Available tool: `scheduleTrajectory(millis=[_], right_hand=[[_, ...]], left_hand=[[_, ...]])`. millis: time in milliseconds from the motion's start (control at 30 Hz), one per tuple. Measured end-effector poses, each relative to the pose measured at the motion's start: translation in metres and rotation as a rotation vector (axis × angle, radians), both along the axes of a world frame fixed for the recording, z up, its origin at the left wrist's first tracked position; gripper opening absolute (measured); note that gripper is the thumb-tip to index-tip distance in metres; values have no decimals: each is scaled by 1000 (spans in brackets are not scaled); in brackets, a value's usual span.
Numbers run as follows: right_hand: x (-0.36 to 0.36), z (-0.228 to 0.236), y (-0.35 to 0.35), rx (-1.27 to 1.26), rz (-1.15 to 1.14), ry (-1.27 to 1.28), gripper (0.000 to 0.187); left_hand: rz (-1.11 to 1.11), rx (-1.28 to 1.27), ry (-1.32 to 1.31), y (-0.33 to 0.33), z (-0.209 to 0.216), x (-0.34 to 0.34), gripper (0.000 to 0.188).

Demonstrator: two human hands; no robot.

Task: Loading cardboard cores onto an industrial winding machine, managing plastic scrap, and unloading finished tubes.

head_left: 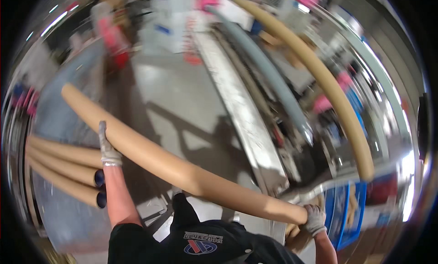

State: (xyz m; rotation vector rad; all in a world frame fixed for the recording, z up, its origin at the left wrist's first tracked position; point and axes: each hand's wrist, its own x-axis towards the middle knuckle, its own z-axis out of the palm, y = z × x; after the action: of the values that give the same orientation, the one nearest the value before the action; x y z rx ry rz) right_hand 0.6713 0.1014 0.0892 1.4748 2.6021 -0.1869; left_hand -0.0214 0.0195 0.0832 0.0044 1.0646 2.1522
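A long tan cardboard tube [182, 172] slants across in front of me, its far end to the upper left. My left hand [109, 147], in a whitish work glove, holds the tube's left part; some of its fingers are hidden by the tube. At the near right end, my right hand [315, 219], gloved too, is closed around the tube's end. Beside my left forearm, several similar tan tubes [68, 172] lie together on a grey table, dark openings toward me.
The grey table [68, 232] runs along my left. To my right stands a long metal machine bed [237, 109] with a grey roller [264, 67] and another long tan tube [319, 72] above it. A blue crate [349, 214] is near my right hand. Someone in pink and red [114, 40] is blurred at far left.
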Motion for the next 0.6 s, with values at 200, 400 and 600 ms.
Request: scheduleTrajectory(millis=[200, 400, 600], right_hand=[[60, -38, -117, -69, -252, 416, 70], [212, -46, -219, -24, -911, 251, 34], [371, -45, -381, 317, -1057, 80, 44]], left_hand=[[-461, -90, -35, 129, -52, 278, 68], [-958, 66, -114, 113, -77, 548, 55], [-1404, -41, -207, 146, -111, 681, 59]])
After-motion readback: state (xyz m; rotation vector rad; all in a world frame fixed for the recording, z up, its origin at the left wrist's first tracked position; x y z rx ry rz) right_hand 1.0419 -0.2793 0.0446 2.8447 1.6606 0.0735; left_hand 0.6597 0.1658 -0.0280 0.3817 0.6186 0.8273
